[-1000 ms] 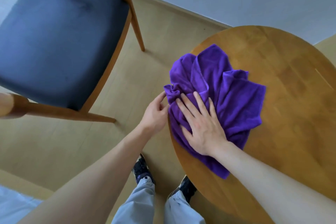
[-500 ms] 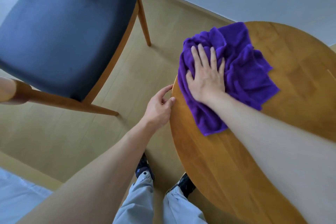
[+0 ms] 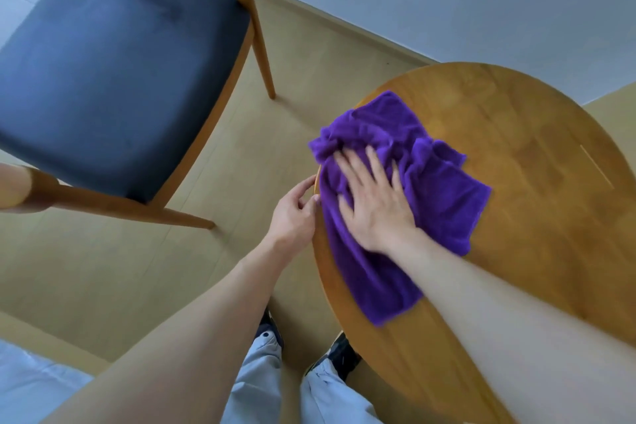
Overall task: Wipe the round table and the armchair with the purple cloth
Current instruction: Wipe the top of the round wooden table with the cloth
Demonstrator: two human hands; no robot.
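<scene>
A crumpled purple cloth (image 3: 430,196) lies on the left part of the round wooden table (image 3: 537,134), its near corner reaching the table's front-left rim. My right hand (image 3: 375,203) presses flat on the cloth with straight, spread fingers. At the table's left edge, right beside the cloth, my left hand (image 3: 296,213) grips the rim with thumb and fingers. The armchair (image 3: 113,69), with a dark blue seat and wooden frame, stands to the left of the table.
Light wooden floor runs between the armchair and the table. A pale wall with a wooden skirting passes behind both. My legs and dark shoes (image 3: 340,354) are under the table's near edge. Something pale blue (image 3: 31,385) shows at the bottom left corner.
My right hand slid the cloth away to the table's far left, then drew it back toward me along the left rim. My left hand stayed at the table's edge.
</scene>
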